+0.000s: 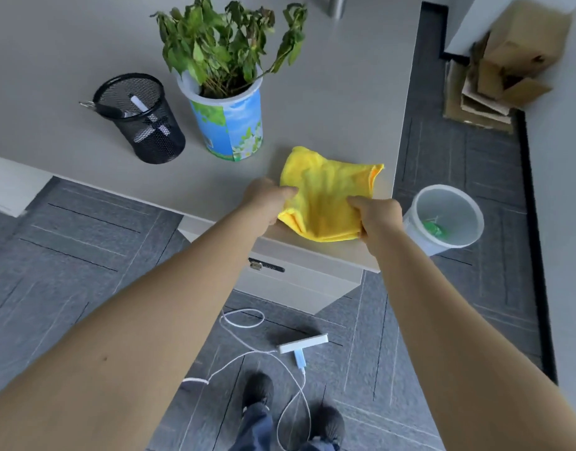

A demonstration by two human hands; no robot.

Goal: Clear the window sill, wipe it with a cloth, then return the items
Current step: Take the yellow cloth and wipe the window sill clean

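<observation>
On the grey carpet-tile floor (84,242) nearest the camera, two dark shoes (257,390) stand beside a white power strip (304,344) with its looping white cable (241,320). Above them both bare forearms reach forward to the near edge of the pale grey surface (329,92). The left hand (267,196) is closed on the left side of the crumpled yellow microfibre cloth (329,193), and the right hand (376,216) pinches its lower right corner; the cloth lies on the surface by the front right corner. To the right, down on the floor, stands a translucent white plastic bin (442,219) with something green inside. Farther along the surface, just left of the cloth, stands a wilted green plant in a blue and green printed pot (228,125), and left of that a black wire-mesh pen holder (140,118) holding pens. Flattened brown cardboard boxes (501,70) lean at the far right.
</observation>
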